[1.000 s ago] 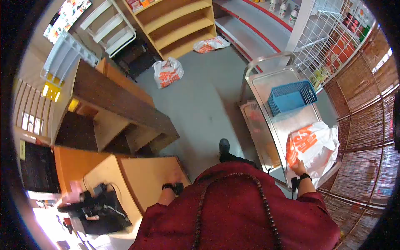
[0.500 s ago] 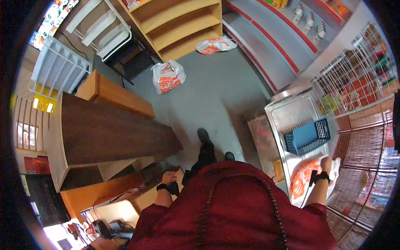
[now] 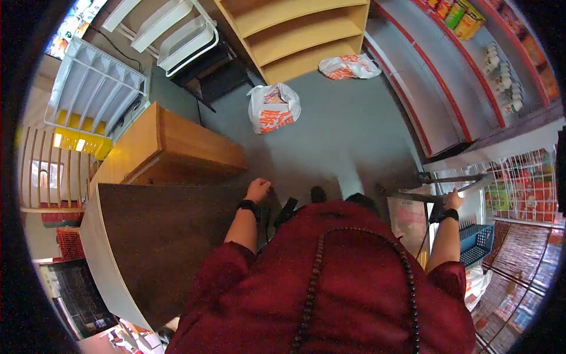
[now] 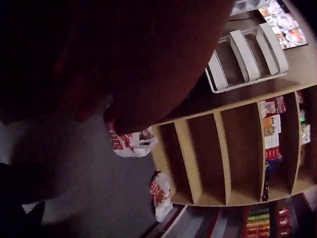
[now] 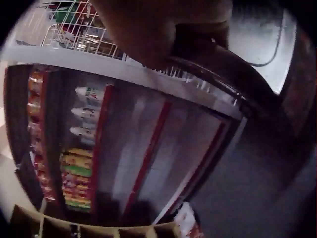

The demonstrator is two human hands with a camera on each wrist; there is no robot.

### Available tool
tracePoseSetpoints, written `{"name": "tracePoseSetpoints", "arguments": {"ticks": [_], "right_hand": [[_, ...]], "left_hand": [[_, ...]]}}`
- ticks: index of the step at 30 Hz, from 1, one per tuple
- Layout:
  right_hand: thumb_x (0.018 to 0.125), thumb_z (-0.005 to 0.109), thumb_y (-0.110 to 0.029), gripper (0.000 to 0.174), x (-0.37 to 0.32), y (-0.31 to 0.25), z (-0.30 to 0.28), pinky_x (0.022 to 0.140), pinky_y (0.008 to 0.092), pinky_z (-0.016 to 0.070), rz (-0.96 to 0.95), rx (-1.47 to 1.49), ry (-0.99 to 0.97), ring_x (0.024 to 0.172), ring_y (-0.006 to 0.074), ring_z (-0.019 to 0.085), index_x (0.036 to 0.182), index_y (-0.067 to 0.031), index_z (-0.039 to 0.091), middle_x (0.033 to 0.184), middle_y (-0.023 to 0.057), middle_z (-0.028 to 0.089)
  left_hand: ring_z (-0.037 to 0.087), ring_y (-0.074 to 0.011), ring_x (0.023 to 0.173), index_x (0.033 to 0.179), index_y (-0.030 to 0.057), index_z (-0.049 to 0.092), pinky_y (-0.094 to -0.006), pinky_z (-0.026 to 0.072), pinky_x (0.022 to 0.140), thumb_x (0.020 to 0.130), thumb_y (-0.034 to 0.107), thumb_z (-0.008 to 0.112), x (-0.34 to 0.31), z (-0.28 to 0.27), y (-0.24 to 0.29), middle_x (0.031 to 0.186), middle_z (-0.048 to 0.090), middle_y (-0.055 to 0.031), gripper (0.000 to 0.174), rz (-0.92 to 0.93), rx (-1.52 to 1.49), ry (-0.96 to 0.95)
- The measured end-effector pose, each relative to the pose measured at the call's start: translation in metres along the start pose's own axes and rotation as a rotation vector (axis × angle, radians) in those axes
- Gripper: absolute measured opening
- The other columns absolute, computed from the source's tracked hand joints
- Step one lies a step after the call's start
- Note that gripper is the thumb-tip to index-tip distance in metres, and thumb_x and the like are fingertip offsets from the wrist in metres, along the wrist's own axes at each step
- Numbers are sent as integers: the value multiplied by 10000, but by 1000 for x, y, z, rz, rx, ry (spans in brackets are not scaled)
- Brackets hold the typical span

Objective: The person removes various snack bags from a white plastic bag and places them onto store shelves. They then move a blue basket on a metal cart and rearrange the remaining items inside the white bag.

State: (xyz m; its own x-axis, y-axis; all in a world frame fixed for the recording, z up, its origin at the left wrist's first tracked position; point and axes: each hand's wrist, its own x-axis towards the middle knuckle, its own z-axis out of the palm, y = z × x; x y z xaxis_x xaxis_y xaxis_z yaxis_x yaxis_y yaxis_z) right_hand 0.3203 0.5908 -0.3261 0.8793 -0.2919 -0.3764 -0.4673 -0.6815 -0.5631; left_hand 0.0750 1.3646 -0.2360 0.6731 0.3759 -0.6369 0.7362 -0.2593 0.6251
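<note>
My right hand [image 3: 454, 200] grips the metal push handle [image 5: 233, 72] of a steel trolley. In the right wrist view the fingers curl round that bar, with the trolley's shiny top tray [image 5: 255, 42] behind it. A blue plastic basket [image 3: 476, 245] stands on the trolley beside my forearm. Behind it, partly covered by my sleeve, lies a white and orange plastic bag [image 3: 476, 284]. My left hand [image 3: 258, 190] hangs loosely in front of my body, holding nothing, by the end of a dark brown cabinet [image 3: 171, 236]. It appears as a dark shape in the left wrist view.
Two plastic bags, one upright [image 3: 275, 109] and one slumped [image 3: 350, 66], sit on the grey floor before a wooden shelf unit [image 3: 303, 41]. Red-edged store shelves [image 3: 436, 76] line the right side, a wire rack [image 3: 522, 186] close by the trolley. A wooden cabinet [image 3: 194, 144] stands left.
My right hand has gone from the plastic bag on the trolley to the trolley's handle. My body has moved forward, past the basket. The left hand has swung forward.
</note>
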Motion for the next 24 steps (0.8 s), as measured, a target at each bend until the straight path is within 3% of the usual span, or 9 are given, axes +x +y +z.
{"name": "tracePoseSetpoints", "arguments": {"ticks": [3,6,7,10,13,15,16,21,24], "right_hand": [[771,567,-277,493,-88,-115,25,702,455,450,503,213,792,814,375,570,1050,45,321,931,247,548],[762,536,-325,518,-72,-64,26,789,464,406,487,282,740,890,429,528,1053,44,319,966,284,534],[770,513,-343,517,-22,21,32,783,472,403,294,-493,685,886,432,527,1052,48,326,969,285,534],[775,507,-340,513,-26,-17,9,779,469,406,339,-613,364,866,425,537,1050,53,325,959,280,538],[789,475,-376,327,-79,-85,-2,633,428,437,259,-1546,89,739,247,617,829,-100,648,786,21,642],[803,472,-227,316,-66,-68,3,682,437,432,448,-78,839,748,339,590,1002,14,424,849,249,559],[803,472,-227,316,-70,-63,-2,682,437,432,447,-86,835,748,339,590,1002,14,424,849,249,559],[822,436,-249,270,-53,-81,-15,683,366,436,350,-1285,39,777,291,600,1029,-79,466,822,173,600],[836,414,-268,279,-5,-102,-15,733,369,436,169,-1448,-214,836,277,593,1029,-90,510,908,128,594]], "left_hand": [[555,-151,622,910,-30,562,-287,466,538,792,199,572,27,-13,-1,730,592,-82,258,-13,-3,6],[565,-151,619,891,-25,575,-288,465,530,784,188,577,36,-17,-3,705,592,-84,239,-76,-64,15],[572,-160,623,888,-12,583,-299,467,540,783,206,573,47,-17,-24,711,595,-88,242,58,100,-17],[588,-190,637,858,15,604,-326,471,564,789,246,548,53,-25,-47,716,603,-103,248,70,222,-78],[597,-222,645,824,29,619,-348,472,573,800,274,511,82,-26,-115,711,606,-124,268,-38,175,-134],[600,-242,639,809,30,624,-358,469,560,810,282,482,116,-36,-163,702,603,-143,289,-10,158,-201],[601,-253,637,802,30,626,-363,467,554,815,286,467,123,-43,-190,697,602,-153,302,3,150,-237],[594,-229,585,822,10,614,-327,453,495,811,254,488,152,-63,-84,681,593,-146,275,63,910,-515],[582,-196,554,806,-8,604,-283,443,467,792,220,534,151,-84,-14,669,581,-130,239,-404,-294,49]]}}
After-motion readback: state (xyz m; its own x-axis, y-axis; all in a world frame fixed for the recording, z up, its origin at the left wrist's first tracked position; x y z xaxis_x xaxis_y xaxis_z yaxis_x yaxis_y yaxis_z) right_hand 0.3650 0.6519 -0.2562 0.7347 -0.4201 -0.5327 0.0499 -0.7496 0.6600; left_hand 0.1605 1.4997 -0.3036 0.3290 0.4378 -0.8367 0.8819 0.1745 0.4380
